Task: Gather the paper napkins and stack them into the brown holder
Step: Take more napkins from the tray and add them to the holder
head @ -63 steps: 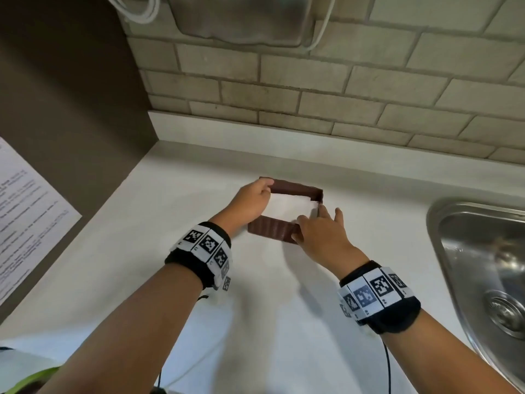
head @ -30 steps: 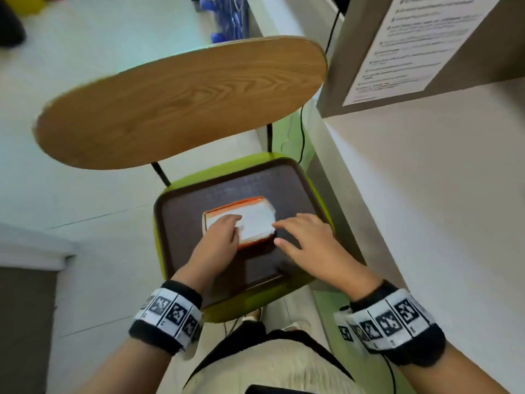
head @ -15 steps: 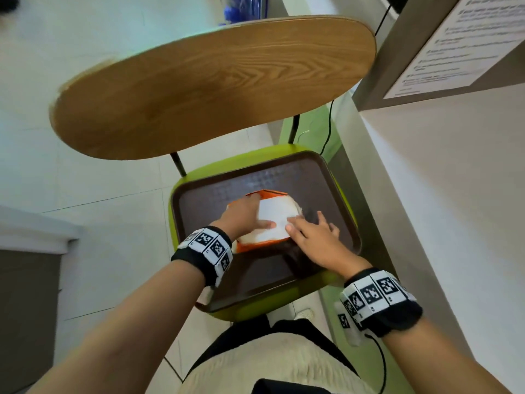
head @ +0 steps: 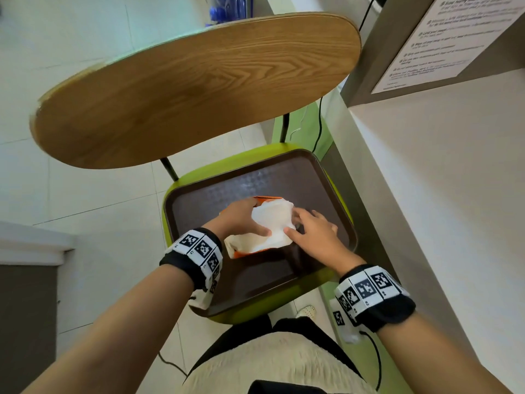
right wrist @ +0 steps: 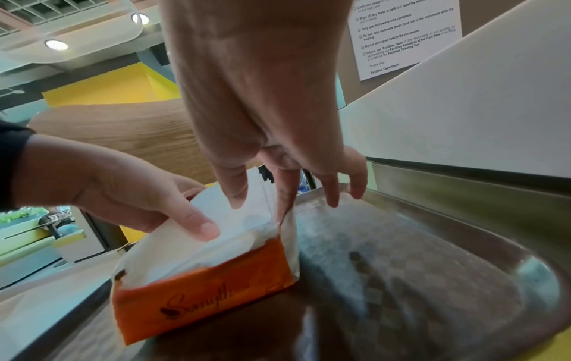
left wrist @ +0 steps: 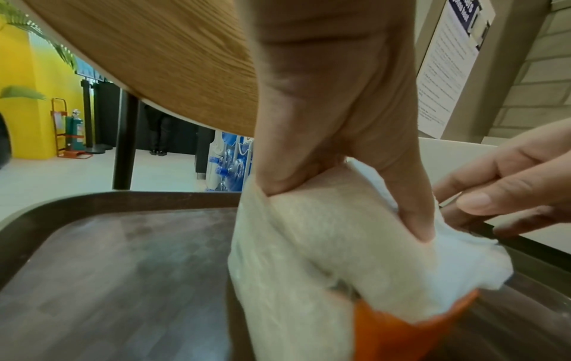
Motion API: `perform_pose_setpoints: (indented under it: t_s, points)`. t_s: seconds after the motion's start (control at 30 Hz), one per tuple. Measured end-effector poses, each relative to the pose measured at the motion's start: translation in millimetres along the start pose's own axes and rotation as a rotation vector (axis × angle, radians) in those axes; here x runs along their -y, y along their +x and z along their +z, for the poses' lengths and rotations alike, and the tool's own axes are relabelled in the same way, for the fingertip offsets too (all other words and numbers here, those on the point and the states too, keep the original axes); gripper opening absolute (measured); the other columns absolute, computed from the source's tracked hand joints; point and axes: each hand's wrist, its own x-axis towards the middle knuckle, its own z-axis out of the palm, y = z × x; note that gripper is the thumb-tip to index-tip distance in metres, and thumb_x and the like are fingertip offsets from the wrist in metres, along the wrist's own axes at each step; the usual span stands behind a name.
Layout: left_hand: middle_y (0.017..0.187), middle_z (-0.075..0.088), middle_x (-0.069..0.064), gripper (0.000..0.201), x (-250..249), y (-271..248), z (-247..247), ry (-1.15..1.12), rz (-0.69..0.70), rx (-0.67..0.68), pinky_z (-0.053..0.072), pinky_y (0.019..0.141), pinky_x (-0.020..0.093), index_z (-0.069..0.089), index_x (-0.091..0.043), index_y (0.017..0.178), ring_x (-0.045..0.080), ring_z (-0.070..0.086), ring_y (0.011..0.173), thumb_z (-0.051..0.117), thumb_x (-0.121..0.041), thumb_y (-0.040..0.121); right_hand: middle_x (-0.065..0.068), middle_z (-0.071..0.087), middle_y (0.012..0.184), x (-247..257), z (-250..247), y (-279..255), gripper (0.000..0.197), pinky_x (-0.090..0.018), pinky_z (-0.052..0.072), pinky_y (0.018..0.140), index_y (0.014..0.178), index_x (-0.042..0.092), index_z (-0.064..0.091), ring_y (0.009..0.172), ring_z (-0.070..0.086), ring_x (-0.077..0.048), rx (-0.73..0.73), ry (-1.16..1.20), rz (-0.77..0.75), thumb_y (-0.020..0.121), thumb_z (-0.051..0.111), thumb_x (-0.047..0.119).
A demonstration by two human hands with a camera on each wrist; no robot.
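Observation:
An orange napkin pack [head: 247, 253] lies on a dark brown tray [head: 216, 194] on a chair seat. White paper napkins [head: 272, 223] bulge up out of its open top. My left hand [head: 255, 220] grips a bunch of them between thumb and fingers; the left wrist view shows this pinch on the napkins [left wrist: 324, 232] above the pack [left wrist: 401, 329]. My right hand [head: 301, 223] rests at the pack's right side with fairly straight fingers. In the right wrist view its fingertips [right wrist: 237, 195] touch the napkins and wrapper of the pack [right wrist: 200, 300]. The brown holder is out of view.
The tray sits on a green chair seat [head: 196, 172] with a wide wooden backrest [head: 199, 86] just beyond it. A white counter [head: 440, 194] runs along the right, with a printed notice [head: 443, 44] on the panel above. Pale tiled floor [head: 85, 209] lies to the left.
The view swung from the counter and brown holder to the chair. Both hands came onto the pack, and my left hand has drawn a bunch of napkins up out of it.

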Motion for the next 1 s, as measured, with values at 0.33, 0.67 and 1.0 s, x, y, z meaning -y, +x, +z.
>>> perform_pose_setpoints:
  t_s: [0.33, 0.67, 1.0]
  points:
    - [0.139, 0.055, 0.003, 0.07, -4.4, -11.9, -1.4, -0.062, 0.126, 0.118, 0.037, 0.092, 0.026, 0.045, -0.017, 0.14, 0.023, 0.052, 0.122, 0.077, -0.036, 0.081, 0.002, 0.061, 0.119, 1.9, -0.5, -0.5, 0.058, -0.042, 0.03, 0.097, 0.136, 0.024, 0.041, 0.126, 0.041, -0.027, -0.112, 0.025, -0.034, 0.085, 0.065, 0.04]
    - [0.143, 0.05, 0.001, 0.084, -2.1, -31.5, -17.7, -0.132, 0.324, 0.251, 0.038, 0.109, 0.038, 0.028, -0.028, 0.151, 0.02, 0.048, 0.127, 0.074, -0.014, 0.082, -0.004, 0.04, 0.132, 0.1, -2.4, -0.2, 0.107, -0.049, 0.033, 0.108, 0.145, 0.033, 0.025, 0.129, 0.031, -0.027, -0.013, 0.184, -0.038, 0.058, 0.084, 0.054]
    - [0.123, 0.055, -0.007, 0.069, -8.1, -43.1, -33.5, -0.193, 0.391, 0.202, 0.046, 0.081, 0.016, 0.032, -0.028, 0.139, 0.013, 0.057, 0.108, 0.075, -0.024, 0.085, 0.007, 0.056, 0.12, 5.7, -11.6, -3.7, 0.081, -0.041, 0.052, 0.095, 0.122, 0.036, 0.048, 0.114, 0.055, -0.012, 0.029, 0.431, -0.213, 0.053, 0.087, 0.054]
